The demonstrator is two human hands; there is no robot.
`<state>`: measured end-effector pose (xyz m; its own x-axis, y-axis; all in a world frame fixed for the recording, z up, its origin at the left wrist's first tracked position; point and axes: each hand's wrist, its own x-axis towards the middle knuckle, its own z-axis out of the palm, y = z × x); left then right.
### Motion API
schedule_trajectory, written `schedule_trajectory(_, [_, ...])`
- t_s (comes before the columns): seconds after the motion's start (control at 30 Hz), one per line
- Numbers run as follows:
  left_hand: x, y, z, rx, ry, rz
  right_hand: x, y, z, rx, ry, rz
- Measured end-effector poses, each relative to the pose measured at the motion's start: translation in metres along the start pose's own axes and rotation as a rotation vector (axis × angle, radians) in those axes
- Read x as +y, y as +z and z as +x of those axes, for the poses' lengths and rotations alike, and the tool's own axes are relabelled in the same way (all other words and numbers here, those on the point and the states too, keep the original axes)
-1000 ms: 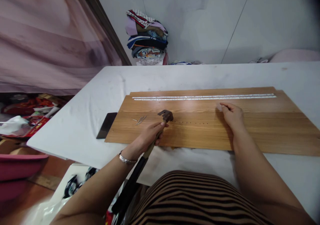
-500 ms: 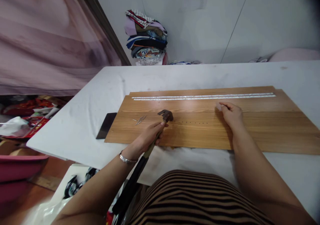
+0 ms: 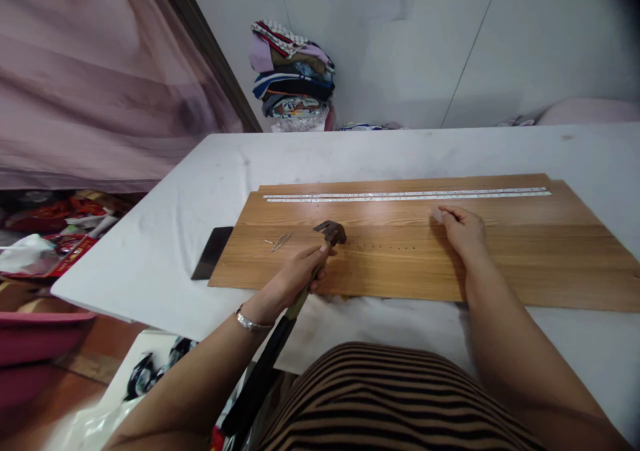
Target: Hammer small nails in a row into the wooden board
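Note:
My left hand is closed around a claw hammer, gripping its neck just below the head. The black handle slants down towards my body. Under the hammer head lies a wood-grain board, with a row of small dark dots running rightwards from the head; whether they are nail heads or holes I cannot tell. My right hand, over the board, pinches a small pale translucent piece between thumb and finger. A little pile of nails rests on the board, left of the hammer.
Two white measuring strips lie along the board's far side. A dark flat object sits partly under its left end. The board rests on a white-covered table. Folded clothes are stacked beyond the table, and a pink curtain hangs left.

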<state>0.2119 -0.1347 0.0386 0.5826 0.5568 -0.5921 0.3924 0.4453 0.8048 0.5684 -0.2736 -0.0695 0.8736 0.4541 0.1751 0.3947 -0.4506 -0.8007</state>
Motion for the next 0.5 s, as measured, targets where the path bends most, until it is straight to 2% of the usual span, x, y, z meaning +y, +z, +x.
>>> schedule_trajectory(0.5, [-0.0031, -0.0024, 0.0024, -0.013, 0.007, 0.003, 0.0001, -0.0008, 0.0002, -0.005, -0.001, -0.01])
